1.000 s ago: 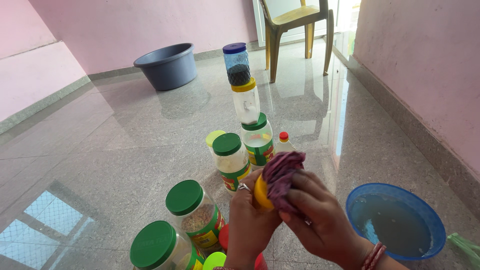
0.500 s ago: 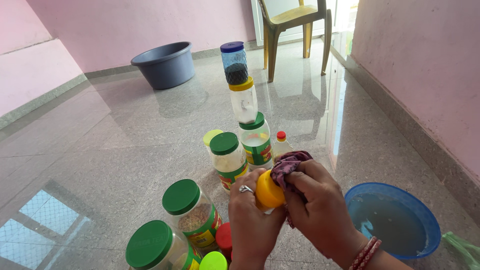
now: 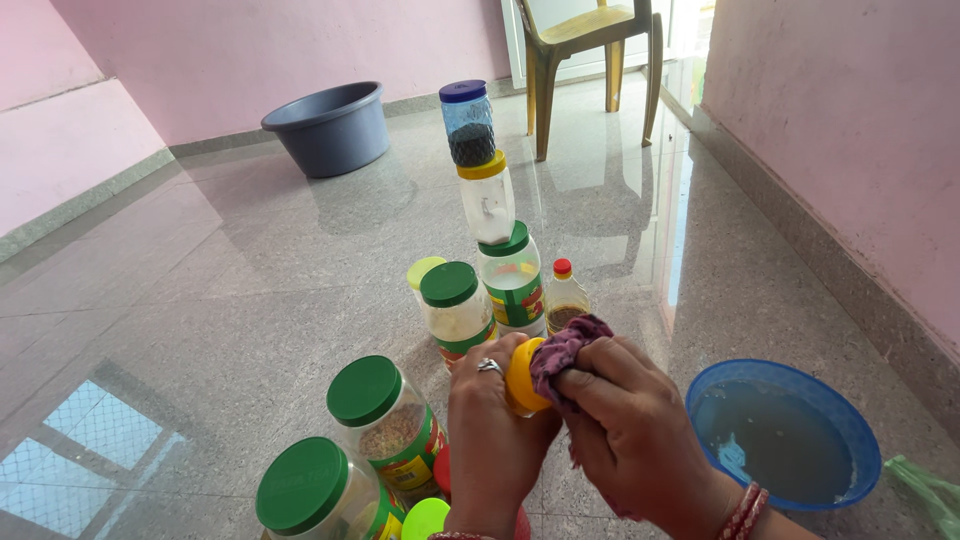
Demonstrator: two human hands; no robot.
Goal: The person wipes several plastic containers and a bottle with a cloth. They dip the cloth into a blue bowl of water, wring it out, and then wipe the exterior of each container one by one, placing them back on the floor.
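My left hand (image 3: 492,432) grips a jar with a yellow lid (image 3: 520,377), tilted so the lid faces right. My right hand (image 3: 630,430) presses a purple cloth (image 3: 562,348) against that lid. Just beyond stand a green-lidded jar (image 3: 455,312), a small bottle with a red cap (image 3: 564,295) and a stack of three jars (image 3: 490,215), green lid at the bottom, yellow lid in the middle, blue lid on top. Two more green-lidded jars (image 3: 385,420) (image 3: 315,495) sit at my near left.
A blue bowl of water (image 3: 782,432) rests on the polished stone floor to my right. A grey tub (image 3: 330,127) stands at the far left wall, a yellow-brown chair (image 3: 590,40) at the back. Pink wall runs along the right.
The view has shifted slightly. My right hand has rubbed the cloth down and around the yellow lid, and my left hand has turned the jar a little.
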